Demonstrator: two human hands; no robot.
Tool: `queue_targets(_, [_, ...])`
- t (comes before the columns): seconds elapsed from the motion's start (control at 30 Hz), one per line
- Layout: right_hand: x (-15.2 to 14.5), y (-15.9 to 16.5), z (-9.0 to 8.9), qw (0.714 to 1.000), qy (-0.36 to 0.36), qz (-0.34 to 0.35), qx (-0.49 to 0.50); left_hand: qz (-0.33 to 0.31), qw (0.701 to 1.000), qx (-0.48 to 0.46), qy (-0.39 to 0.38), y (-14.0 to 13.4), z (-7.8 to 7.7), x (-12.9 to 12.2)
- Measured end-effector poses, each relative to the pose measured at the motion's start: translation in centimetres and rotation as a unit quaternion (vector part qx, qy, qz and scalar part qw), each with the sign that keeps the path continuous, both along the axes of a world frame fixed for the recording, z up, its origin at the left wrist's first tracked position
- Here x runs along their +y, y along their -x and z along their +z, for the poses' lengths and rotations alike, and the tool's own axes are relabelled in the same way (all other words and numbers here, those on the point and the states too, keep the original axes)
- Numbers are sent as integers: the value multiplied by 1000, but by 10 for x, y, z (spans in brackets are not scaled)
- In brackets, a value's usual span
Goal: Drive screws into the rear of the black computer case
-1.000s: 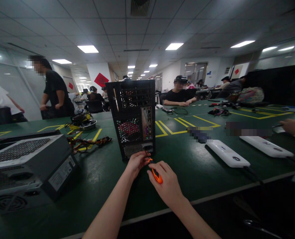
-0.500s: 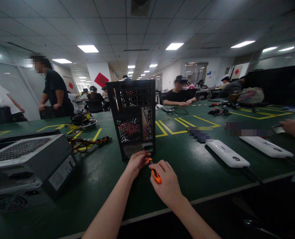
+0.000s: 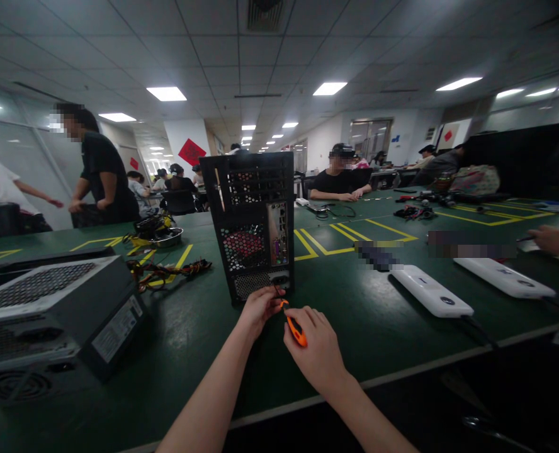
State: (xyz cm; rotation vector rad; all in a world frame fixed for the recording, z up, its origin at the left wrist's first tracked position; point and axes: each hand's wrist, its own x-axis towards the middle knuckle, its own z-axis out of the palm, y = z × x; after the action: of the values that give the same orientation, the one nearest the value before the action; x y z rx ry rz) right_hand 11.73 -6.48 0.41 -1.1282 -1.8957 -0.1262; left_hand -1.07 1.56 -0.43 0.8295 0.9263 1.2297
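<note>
A black computer case (image 3: 223, 217) stands upright on the green table, its back panel with vents and ports facing me. My right hand (image 3: 320, 346) is closed round the orange and black handle of a screwdriver (image 3: 298, 333). The screwdriver slants up and away toward the lower right of the case's back. My left hand (image 3: 259, 309) is closed in a pinch at the screwdriver's thin shaft, close to the case's bottom edge. The tip and whatever it touches are too small to make out.
A grey power supply (image 3: 67, 314) lies at the left, with bundled cables (image 3: 170, 270) behind it. White power banks (image 3: 430, 290) with dark leads lie at the right. A metal bowl (image 3: 170, 238) stands farther back. Across the table sits a person (image 3: 338, 179); another's hand (image 3: 556, 242) reaches in at the right.
My right hand has shifted slightly on the screwdriver handle, which appears turned a little. My left hand and the case have hardly moved. A person at far left has stretched out an arm.
</note>
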Motion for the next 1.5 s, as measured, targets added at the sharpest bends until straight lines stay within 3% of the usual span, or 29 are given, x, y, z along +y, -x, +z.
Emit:
queue_targets(0.33, [-2,0,2,1000,-5,4,-27,8,1000,6,8,-1,3,-2])
queue_targets(1.0, [1,-1,0,999,30,-8,36,-3,1000,9,16,-1,5,-2])
queue_targets(1.33, [1,0,-2,998,13,-27,48,0,1000,17,16,-3,7,-4])
queue_targets(1.5, [3,0,-1,996,8,13,83,5,1000,20,21,-3,8,-4])
